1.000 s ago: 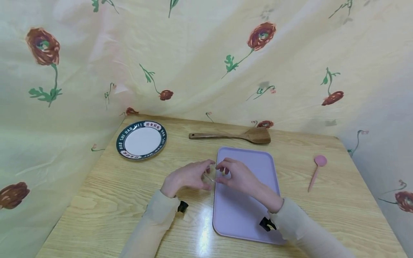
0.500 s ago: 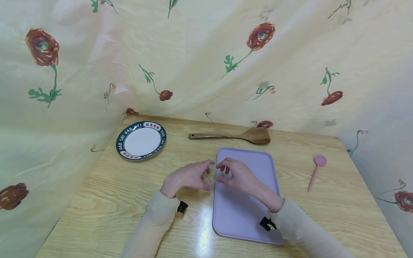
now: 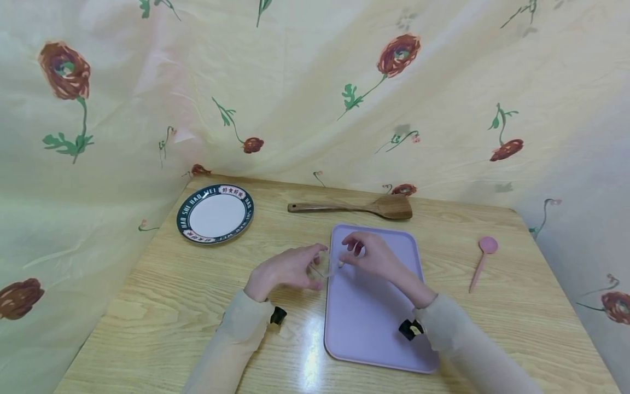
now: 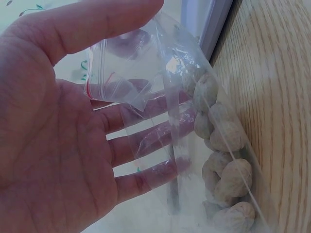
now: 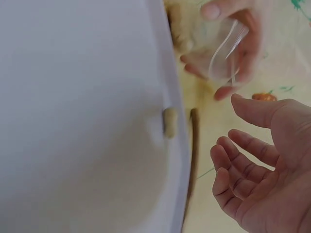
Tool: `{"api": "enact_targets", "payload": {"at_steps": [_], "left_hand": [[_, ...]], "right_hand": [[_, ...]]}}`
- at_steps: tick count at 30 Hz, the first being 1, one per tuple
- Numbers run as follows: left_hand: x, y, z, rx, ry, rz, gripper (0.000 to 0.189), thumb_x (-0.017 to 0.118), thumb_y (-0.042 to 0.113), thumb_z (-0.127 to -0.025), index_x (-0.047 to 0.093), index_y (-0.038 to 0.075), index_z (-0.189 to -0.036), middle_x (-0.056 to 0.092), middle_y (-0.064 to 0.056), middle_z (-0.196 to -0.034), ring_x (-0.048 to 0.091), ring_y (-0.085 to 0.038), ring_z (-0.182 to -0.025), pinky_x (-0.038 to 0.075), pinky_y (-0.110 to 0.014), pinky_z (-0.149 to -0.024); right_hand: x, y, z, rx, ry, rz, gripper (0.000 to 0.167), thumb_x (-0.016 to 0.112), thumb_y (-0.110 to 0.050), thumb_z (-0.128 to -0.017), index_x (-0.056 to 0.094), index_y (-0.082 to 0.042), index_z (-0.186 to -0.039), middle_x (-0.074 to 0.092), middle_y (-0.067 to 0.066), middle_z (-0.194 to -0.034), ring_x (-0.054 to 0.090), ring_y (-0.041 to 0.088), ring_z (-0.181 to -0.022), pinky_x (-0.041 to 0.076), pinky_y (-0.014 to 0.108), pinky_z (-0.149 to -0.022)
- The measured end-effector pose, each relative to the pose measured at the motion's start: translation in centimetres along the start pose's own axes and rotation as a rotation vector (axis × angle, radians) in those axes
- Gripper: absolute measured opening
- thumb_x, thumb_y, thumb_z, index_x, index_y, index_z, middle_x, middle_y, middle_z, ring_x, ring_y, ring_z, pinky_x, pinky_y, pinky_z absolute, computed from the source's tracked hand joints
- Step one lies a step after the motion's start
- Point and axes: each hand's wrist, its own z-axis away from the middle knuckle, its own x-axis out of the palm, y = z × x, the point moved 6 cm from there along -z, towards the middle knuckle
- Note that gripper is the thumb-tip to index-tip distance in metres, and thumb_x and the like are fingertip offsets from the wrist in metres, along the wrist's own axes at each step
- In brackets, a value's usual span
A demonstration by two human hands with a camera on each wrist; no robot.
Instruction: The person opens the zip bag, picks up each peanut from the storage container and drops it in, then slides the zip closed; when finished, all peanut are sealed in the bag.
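My left hand [image 3: 290, 268] holds a clear zip-lock bag [image 3: 321, 268] beside the tray's left edge. Several unshelled peanuts [image 4: 228, 131] lie along the bag's bottom in the left wrist view, with the plastic between thumb and fingers. Over the upper left part of the lilac tray [image 3: 379, 328] is my right hand [image 3: 373, 254], its fingers loosely bent and holding nothing. One peanut [image 5: 170, 122] lies on the tray just inside its rim, partly visible below the right hand's fingers in the head view.
A white plate with a dark lettered rim [image 3: 185, 216] lies at the back left of the wooden table [image 3: 162, 306]. Behind the tray rests a wooden spatula [image 3: 389, 208]. To the right lies a pink spoon [image 3: 487, 245]. Flowered cloth [image 3: 295, 82] hangs behind.
My right hand has drawn back to the right and slightly up, away from the bag. The peanut that showed by its fingers now lies on the tray. My left hand keeps its place.
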Motion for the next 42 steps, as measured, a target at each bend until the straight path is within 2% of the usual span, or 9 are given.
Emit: {"api": "enact_targets", "payload": {"at_steps": [8,14,27,42], "left_hand": [[0.0,0.1,0.1,-0.004,-0.003,0.011,0.084,0.083,0.027,-0.081,0.038,0.012,-0.150,0.060,-0.008,-0.127,0.059,-0.023,-0.112,0.048,-0.039,-0.096],[0.0,0.2,0.1,-0.004,-0.003,0.001,0.083,0.082,0.026,-0.082,0.037,0.013,-0.151,0.060,-0.007,-0.126,0.059,-0.021,-0.110,0.048,-0.037,-0.094],[0.0,0.1,0.2,-0.014,-0.004,0.006,0.082,0.081,0.027,-0.083,0.037,0.013,-0.151,0.060,-0.005,-0.124,0.059,-0.018,-0.106,0.049,-0.036,-0.091],[0.0,0.1,0.1,-0.010,-0.007,-0.003,0.082,0.081,0.026,-0.084,0.037,0.013,-0.151,0.060,-0.006,-0.124,0.058,-0.018,-0.107,0.048,-0.036,-0.093]], "right_hand": [[0.8,2.2,-0.2,0.054,-0.019,0.015,0.030,0.083,-0.016,-0.082,0.069,0.003,-0.102,0.066,0.008,-0.086,0.060,0.018,-0.075,0.051,0.031,-0.066],[2.1,3.2,-0.1,0.070,-0.045,0.045,0.032,0.086,-0.021,-0.078,0.069,-0.002,-0.098,0.063,0.003,-0.084,0.056,0.013,-0.073,0.050,0.030,-0.067],[3.2,3.0,-0.2,0.054,-0.050,0.118,0.032,0.088,-0.024,-0.076,0.070,-0.006,-0.094,0.060,0.000,-0.083,0.054,0.012,-0.073,0.048,0.030,-0.067],[3.2,2.7,-0.1,0.057,-0.048,0.122,0.025,0.087,-0.018,-0.077,0.072,-0.006,-0.093,0.061,0.000,-0.082,0.054,0.012,-0.073,0.048,0.031,-0.067]]}}
